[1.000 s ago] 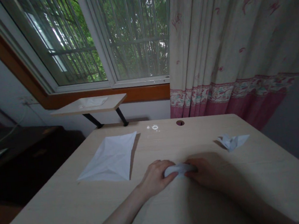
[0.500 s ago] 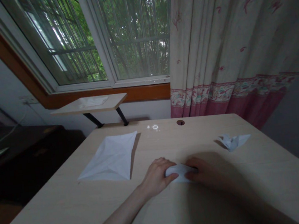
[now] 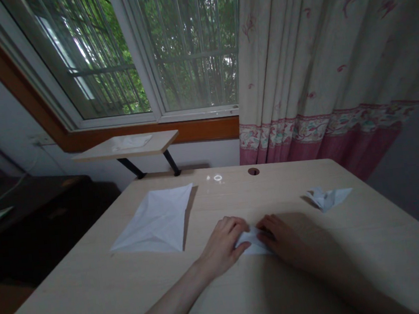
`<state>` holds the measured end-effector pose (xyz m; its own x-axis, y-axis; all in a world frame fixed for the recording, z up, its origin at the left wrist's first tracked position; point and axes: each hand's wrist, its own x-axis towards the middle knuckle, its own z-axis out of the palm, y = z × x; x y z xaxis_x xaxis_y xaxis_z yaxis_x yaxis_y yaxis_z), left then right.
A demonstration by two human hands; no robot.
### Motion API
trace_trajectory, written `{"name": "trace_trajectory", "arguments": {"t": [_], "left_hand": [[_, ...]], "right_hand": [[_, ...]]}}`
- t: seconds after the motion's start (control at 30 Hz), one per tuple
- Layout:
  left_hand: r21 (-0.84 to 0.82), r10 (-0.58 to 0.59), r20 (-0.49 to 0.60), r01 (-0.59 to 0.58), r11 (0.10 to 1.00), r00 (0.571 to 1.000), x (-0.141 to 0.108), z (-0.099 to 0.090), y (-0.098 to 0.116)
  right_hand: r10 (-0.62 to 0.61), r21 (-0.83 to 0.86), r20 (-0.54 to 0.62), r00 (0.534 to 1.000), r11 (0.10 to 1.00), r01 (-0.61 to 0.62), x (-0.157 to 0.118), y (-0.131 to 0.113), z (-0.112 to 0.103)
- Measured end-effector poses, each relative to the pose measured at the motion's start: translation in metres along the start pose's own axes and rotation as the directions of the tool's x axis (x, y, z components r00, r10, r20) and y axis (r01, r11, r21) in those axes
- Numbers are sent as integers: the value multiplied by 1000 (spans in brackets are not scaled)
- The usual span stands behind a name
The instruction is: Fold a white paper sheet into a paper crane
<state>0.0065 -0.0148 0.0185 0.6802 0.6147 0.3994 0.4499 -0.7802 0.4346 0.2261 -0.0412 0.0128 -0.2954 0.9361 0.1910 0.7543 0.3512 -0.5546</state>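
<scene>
A small folded piece of white paper [image 3: 255, 245] lies on the desk between my two hands. My left hand [image 3: 225, 246] grips its left side, thumb at the near edge and fingers curled over the far edge. On the right side, my right hand [image 3: 281, 239] has its thumb and fingers closed on the paper. Parts of the paper are hidden under both hands. To the left rests a creased white paper sheet [image 3: 156, 221], its corners lifted a little. A folded white paper figure with pointed ends [image 3: 327, 197] sits at the right of the desk.
The light wooden desk [image 3: 210, 298] fills the foreground, with a round cable hole [image 3: 253, 171] near its back edge. A raised shelf [image 3: 166, 141] at the back left bears more white paper [image 3: 134, 141]. Behind stand a barred window and a patterned curtain [image 3: 275, 69].
My fingers have shifted toward the far edge of the folded paper, and my right thumb has moved up along it. The other papers stay where they were.
</scene>
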Motion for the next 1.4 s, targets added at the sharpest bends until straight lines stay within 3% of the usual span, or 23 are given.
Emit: {"name": "trace_trajectory", "arguments": {"t": [0.13,0.4,0.67,0.8,0.97,1.07,1.2,1.4], "left_hand": [[11,151,37,-152,988,988,0,2,-6],[11,179,-50,-179,984,983,-1,2,-9],[-152,-43,-9,42,988,999,1,2,0],[-170,-71,21,74,983,997,0,3,-1],[-135,-32,14,34,990,999,-1,4,-5],[-76,5,33,-2,997,999,-2,5,-7],[-28,47,9,-47,999,999,-3,8,-9],[10,121,-16,-121,993,992,-5,10,-10]], "right_hand": [[-55,-18,-36,998,998,55,1,8,6],[-151,122,-139,979,978,168,1,14,12],[-278,177,-208,938,932,316,-1,10,7],[-336,197,-217,917,905,378,-3,11,12],[-321,137,-106,941,933,334,-6,5,4],[-359,53,61,931,933,357,-7,-3,-12],[-319,-33,221,922,942,334,-7,-8,-25],[-349,-157,246,904,906,393,-5,-4,-16]]}}
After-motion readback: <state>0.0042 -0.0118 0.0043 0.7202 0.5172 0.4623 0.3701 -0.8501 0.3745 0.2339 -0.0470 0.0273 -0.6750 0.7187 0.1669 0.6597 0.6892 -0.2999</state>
